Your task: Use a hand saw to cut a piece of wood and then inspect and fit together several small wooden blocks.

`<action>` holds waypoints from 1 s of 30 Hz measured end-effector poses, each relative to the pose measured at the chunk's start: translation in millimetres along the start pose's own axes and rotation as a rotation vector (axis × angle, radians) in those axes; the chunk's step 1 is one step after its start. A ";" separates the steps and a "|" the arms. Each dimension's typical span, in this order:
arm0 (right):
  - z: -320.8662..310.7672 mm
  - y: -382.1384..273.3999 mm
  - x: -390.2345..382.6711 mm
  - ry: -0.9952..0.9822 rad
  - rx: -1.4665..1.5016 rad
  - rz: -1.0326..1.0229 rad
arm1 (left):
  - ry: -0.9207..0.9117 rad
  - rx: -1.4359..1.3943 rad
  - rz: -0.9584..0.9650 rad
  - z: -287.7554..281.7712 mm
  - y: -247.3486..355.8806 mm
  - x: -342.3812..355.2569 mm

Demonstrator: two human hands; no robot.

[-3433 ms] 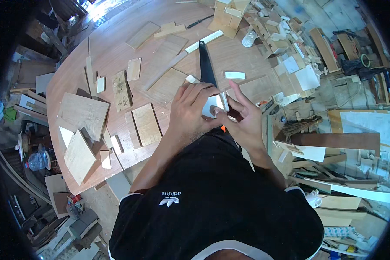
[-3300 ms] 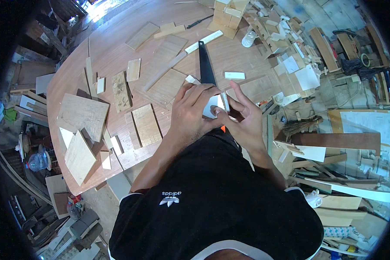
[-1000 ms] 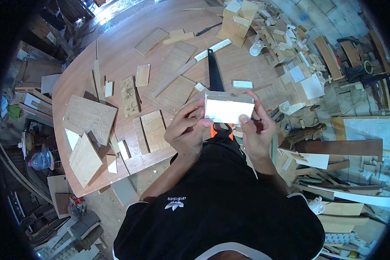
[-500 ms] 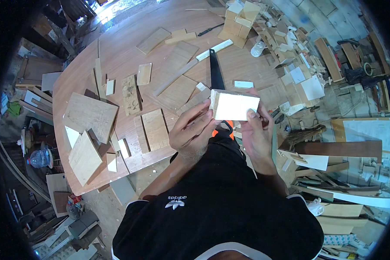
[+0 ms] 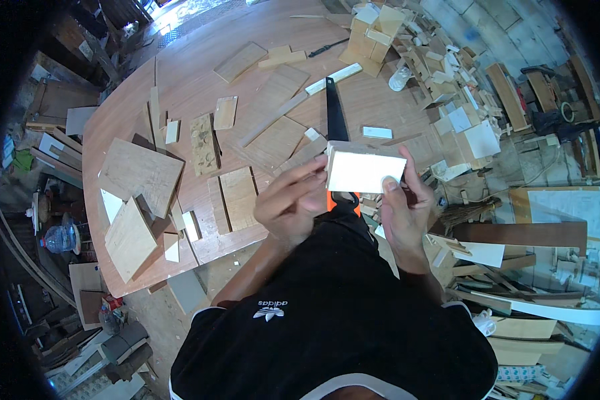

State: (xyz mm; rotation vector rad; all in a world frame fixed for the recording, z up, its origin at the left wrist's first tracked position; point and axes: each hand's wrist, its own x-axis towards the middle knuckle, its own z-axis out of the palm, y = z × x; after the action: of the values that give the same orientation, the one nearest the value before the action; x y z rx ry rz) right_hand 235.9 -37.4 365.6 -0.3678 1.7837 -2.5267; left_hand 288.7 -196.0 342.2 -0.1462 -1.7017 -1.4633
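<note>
A small wooden block (image 5: 365, 171) with a bright white face is held up in front of my body, above the table's near edge. My right hand (image 5: 410, 207) grips its right end, thumb pressed on the white face and fingers behind. My left hand (image 5: 292, 200) is beside the block's left end, fingers stretched toward it; whether the fingertips touch it I cannot tell. Behind the block lies a handsaw, its dark blade (image 5: 333, 110) pointing away from me. Part of its orange handle (image 5: 331, 201) shows below the block; the middle is hidden.
Boards and offcuts lie across the brown table (image 5: 123, 100), among them a large square board (image 5: 140, 175) at left. A small white-faced piece (image 5: 377, 132) lies right of the saw. Wood scraps (image 5: 470, 127) crowd the right side. A clear bottle (image 5: 61, 238) stands at far left.
The block has shifted slightly right and nearer to me with my right hand. My left hand's fingers have loosened from its left end and drawn slightly away.
</note>
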 end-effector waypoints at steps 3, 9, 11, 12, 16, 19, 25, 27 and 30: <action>-9.2 1.5 -6.6 -0.124 -0.100 -0.076 | 0.086 -0.188 -0.169 3.1 9.0 7.4; -8.0 -4.1 -12.7 -0.150 -0.136 -0.161 | -0.058 -0.013 -0.001 2.4 24.9 14.1; -12.5 -3.7 -12.4 -0.182 -0.167 -0.203 | -0.057 -0.014 0.001 2.9 28.8 13.0; -13.8 -3.4 -12.3 -0.214 -0.199 -0.245 | -0.055 -0.005 0.010 3.1 30.3 13.0; -12.2 -5.2 -13.1 -0.196 -0.178 -0.202 | -0.061 -0.018 0.021 4.8 28.4 11.1; -9.1 -5.3 -11.4 -0.160 -0.157 -0.251 | -0.060 -0.018 -0.015 6.0 32.4 11.9; -15.3 -7.2 -11.9 -0.206 -0.205 -0.211 | -0.073 -0.009 0.016 6.1 29.0 12.8; -13.8 -8.3 -11.7 -0.181 -0.241 -0.178 | -0.067 -0.012 -0.024 6.9 28.9 10.5; -16.8 -4.5 -10.0 -0.183 -0.265 -0.196 | -0.060 -0.010 -0.043 8.2 27.7 10.7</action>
State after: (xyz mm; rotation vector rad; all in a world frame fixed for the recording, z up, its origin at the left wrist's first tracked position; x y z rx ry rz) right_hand 242.6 -18.8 362.7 -0.7922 2.1019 -2.2795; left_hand 294.1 -185.1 370.5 -0.1608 -1.7557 -1.5124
